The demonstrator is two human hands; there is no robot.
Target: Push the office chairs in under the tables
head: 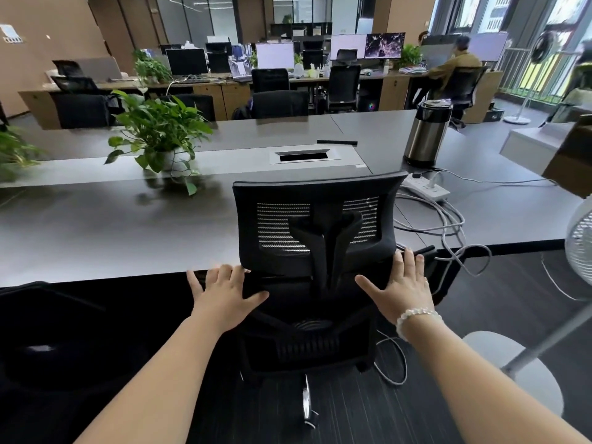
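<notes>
A black mesh-backed office chair [315,225] stands directly in front of me, its back upright against the front edge of the long grey table [96,232]. My left hand [224,293] presses flat on the left side of the chair's lower back, fingers spread. On the right side of the back, my right hand [400,290], with a bead bracelet on its wrist, presses with straight fingers. The seat is hidden under the table edge and behind the backrest. One chrome leg of the chair base [307,402] shows on the floor.
A potted plant [157,133], a steel flask [426,133], a power strip [426,187] and loose cables [448,225] lie on the table. A standing fan [579,238] and its round base [512,373] are at my right. Another dark chair [48,331] stands left. A person sits far back.
</notes>
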